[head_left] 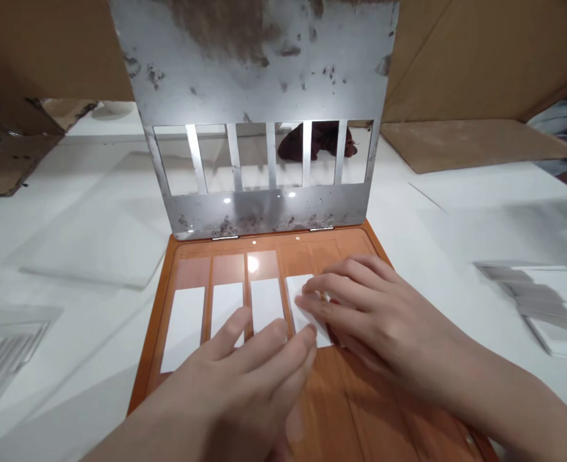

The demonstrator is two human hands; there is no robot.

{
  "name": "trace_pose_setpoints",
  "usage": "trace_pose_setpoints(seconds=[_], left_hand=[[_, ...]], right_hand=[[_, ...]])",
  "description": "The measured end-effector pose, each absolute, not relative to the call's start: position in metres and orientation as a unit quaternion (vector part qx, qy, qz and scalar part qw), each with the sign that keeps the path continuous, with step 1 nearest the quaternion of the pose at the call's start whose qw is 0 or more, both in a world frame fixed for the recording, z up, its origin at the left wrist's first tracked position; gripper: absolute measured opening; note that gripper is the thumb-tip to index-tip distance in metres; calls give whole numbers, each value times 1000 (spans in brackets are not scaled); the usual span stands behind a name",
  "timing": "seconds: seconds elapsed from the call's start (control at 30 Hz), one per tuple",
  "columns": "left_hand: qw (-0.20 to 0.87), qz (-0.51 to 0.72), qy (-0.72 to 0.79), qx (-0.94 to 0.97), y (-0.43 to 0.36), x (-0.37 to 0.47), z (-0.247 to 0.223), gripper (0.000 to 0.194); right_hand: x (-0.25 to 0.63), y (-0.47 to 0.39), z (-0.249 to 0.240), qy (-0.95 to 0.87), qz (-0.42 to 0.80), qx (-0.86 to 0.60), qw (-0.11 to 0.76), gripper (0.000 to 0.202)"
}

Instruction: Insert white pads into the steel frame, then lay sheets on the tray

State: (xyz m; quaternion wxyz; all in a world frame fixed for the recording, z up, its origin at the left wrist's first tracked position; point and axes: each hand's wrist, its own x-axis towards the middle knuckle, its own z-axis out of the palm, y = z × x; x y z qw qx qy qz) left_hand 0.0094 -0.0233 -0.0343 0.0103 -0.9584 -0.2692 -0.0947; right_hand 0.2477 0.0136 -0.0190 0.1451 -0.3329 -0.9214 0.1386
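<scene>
**Fourth white card under both hands on the orange board; alignment is what matters**

Right hand point(379, 321): fingers bunched and bent, tips on the upper part of the fourth white card point(303, 317). Thumb is hidden, so can't tell if it's a pinch or just a press. Left hand point(259, 378): fingers slightly spread, reaching over the lower ends of the cards, foremost tip at the fourth card's lower part. Its thumb is hidden too.

The card lies on the orange board point(331, 391), right of three other white cards point(183, 327) set side by side with narrow gaps.

To do this well, I'd say: square the card to its marked strip and match its top edge to the row. Guide with light fingertips on the edges, one hand steadying, the other nudging. Press flat only once it's straight. Watch the left wrist and fingers; dragging them could skew the neighbours. Lower corners are partly covered, so can't confirm it's seated.

At the board's far edge, the metal plate point(259, 90) stands raised on hinges, six windows in it. White sheets point(560, 298) sit right of the board, a clear striped piece point(8, 359) left of it.
</scene>
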Motion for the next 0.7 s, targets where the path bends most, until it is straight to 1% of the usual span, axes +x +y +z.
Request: trace_pose_setpoints(seconds=[0.1, 0.2, 0.33, 0.47, 0.53, 0.63, 0.7], left_hand=[[-10, -102, -281, -954, -25, 9, -36, 35], [-7, -87, -281, -956, -26, 9, -38, 37], [-3, -78, -277, -958, -27, 10, -38, 38], [-28, -42, -278, -959, -24, 13, -25, 41], [-60, -9, -284, -957, -18, 12, -12, 39], [-150, 25, -248, -957, -5, 4, 11, 46], [-181, 18, -251, -951, 4, -5, 23, 47]], right_hand=[[247, 11, -14, -917, 164, -331, 151, 29], [247, 10, -11, -914, 177, -330, 156, 30], [248, 13, -13, -920, 149, -320, 171, 27], [247, 13, -18, -918, 135, -326, 180, 31], [246, 13, -18, -918, 134, -327, 181, 30], [245, 12, -19, -918, 137, -325, 179, 30], [245, 12, -19, -915, 148, -331, 176, 31]])
